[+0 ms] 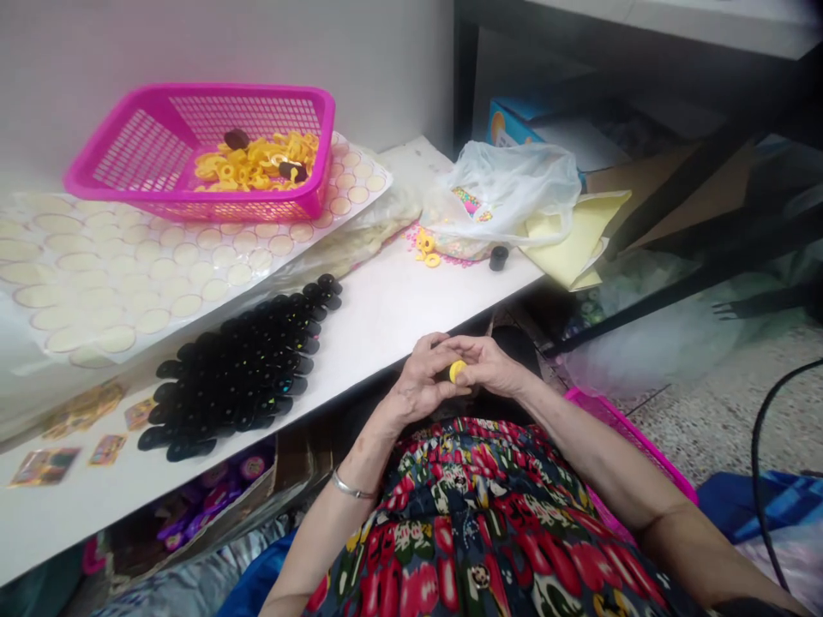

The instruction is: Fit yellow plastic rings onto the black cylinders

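My left hand (421, 377) and my right hand (492, 367) meet above my lap, just off the front edge of the white table. Both are closed around a small round yellow plastic piece (458, 371), which shows between the fingertips. Something dark lies behind it, mostly covered by my fingers. On the table to the left, many black plastic pieces with rounded ends (231, 368) lie in tight overlapping rows. Past my hands, a few loose yellow rings (429, 257) and one short black cylinder (497, 258) rest on the tabletop.
A pink basket (237, 206) with yellow pieces stands on a sheet printed with circles (135, 287). A white plastic bag (514, 188) and yellow paper (579, 240) lie at the back right. Small printed cards (45, 467) are at left. Below stands an open box with purple items (222, 493).
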Tool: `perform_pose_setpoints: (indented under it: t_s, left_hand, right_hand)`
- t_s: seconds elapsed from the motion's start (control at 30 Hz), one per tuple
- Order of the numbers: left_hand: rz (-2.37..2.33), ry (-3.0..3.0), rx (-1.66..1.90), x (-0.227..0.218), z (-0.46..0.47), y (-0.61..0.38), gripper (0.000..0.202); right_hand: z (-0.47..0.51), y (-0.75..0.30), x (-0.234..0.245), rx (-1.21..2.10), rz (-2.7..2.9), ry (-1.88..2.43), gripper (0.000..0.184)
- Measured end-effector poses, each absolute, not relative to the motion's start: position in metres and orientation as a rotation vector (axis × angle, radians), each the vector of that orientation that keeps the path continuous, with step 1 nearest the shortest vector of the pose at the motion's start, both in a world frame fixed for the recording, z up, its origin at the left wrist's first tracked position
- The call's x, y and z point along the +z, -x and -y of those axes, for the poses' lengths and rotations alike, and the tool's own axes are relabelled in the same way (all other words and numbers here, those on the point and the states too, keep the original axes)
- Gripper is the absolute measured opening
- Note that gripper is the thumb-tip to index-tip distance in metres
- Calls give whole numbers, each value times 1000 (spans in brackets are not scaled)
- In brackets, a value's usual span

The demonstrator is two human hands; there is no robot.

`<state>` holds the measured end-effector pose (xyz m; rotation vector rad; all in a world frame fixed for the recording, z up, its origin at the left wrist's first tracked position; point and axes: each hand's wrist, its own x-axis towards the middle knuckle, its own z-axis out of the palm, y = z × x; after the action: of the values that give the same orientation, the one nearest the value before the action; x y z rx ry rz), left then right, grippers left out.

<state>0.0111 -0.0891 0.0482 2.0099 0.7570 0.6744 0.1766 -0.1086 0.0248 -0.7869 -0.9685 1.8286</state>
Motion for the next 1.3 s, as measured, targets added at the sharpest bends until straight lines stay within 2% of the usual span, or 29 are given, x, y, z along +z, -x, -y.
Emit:
perform_pose_setpoints:
  t_s: [0.13, 0.33, 0.5, 0.7, 0.8, 0.9, 1.07, 1.2, 1.3]
  left_hand:
    - [-866, -1864, 770, 40, 92, -8, 32]
    - [-765, -1993, 780, 40, 95, -11, 26]
    - [-671, -2093, 719, 44, 96, -15, 21]
    - [-852, -2005, 893, 44, 90, -16, 42]
    - [-824, -2041, 953, 45, 87, -16, 33]
    - [-718, -2085, 868, 52, 85, -16, 23]
    - [-630, -2132, 669, 62, 84, -13, 33]
    - [-604, -2086, 814, 58, 88, -13, 51]
    - [-586, -2035, 874, 53, 92, -12, 43]
  right_hand:
    - [106, -174, 28, 1884, 1027, 798, 54]
    - [105, -176, 30, 1999, 1019, 741, 54]
    - [108, -179, 24, 1971, 1048, 727, 54]
    - [108, -169, 30, 1865, 759, 701, 63]
    - [108, -167, 34, 1889, 705, 669, 68]
    - [109, -170, 35, 1943, 723, 660, 65]
    - [109, -180, 38, 1951, 851, 743, 62]
    - [114, -178, 44, 1872, 894, 818, 57]
    - [119, -173, 48, 1818, 943, 864, 54]
